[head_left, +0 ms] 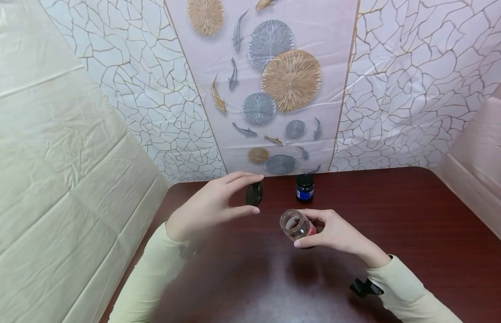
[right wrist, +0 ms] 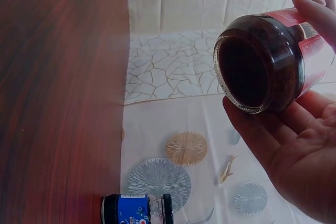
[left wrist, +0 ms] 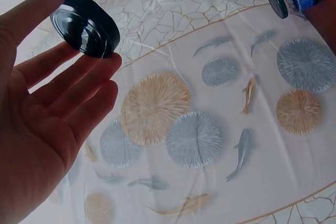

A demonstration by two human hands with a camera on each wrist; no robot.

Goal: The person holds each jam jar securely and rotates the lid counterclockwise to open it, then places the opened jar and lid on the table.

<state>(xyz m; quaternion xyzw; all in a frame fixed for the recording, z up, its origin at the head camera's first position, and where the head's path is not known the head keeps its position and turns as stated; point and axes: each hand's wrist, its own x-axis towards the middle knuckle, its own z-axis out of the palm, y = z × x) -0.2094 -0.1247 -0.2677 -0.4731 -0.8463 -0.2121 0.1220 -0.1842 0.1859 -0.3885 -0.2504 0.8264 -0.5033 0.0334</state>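
While the left hand (head_left: 212, 204) pinches the black lid (head_left: 254, 194) by its rim near frame centre, likely leaving its underside clear, the right hand (head_left: 335, 231) grips the red-labelled glass jar (head_left: 296, 226) lower right of centre, open mouth tilted lidward.

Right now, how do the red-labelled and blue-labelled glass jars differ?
The red-labelled glass jar is lidless; the blue-labelled glass jar wears a black lid. The red one is tilted in the right hand; the blue one stands upright on the brown table. Both are glass.
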